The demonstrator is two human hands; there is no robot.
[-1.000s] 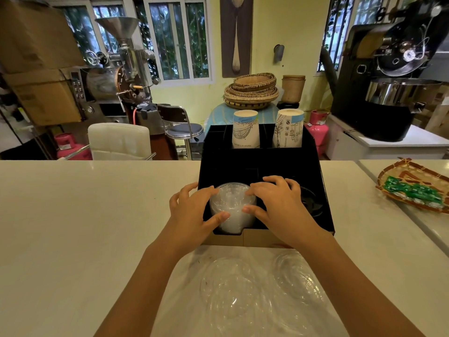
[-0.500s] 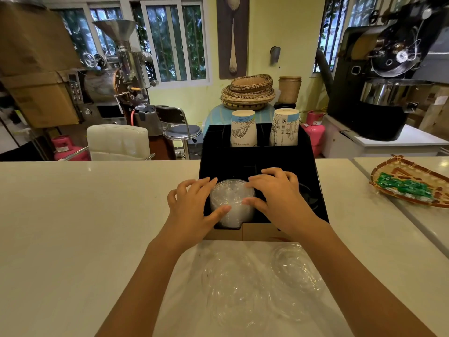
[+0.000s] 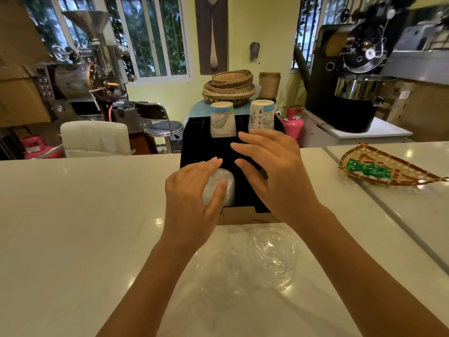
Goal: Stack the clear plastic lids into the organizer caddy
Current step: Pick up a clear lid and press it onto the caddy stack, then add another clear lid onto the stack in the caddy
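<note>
Step in hand: we judge a stack of clear lids (image 3: 222,188) is being seated in the front left compartment of the black caddy (image 3: 194,142).
Left hand (image 3: 192,198): rests on the stack, thumb and fingers curved around it, a light grasp as far as we can tell.
Right hand (image 3: 272,171): fingers spread, grasping nothing, hovering above the caddy right of the stack.
Remaining lids (image 3: 272,254): loose on the white counter (image 3: 73,215), just in front of the caddy.
Paper cups (image 3: 222,121): upright in the rear compartments.
Next move, our judgement: free the left hand, reach back for a loose lid; thin, slippery plastic calls for a gentle rim grip and level nesting.
</note>
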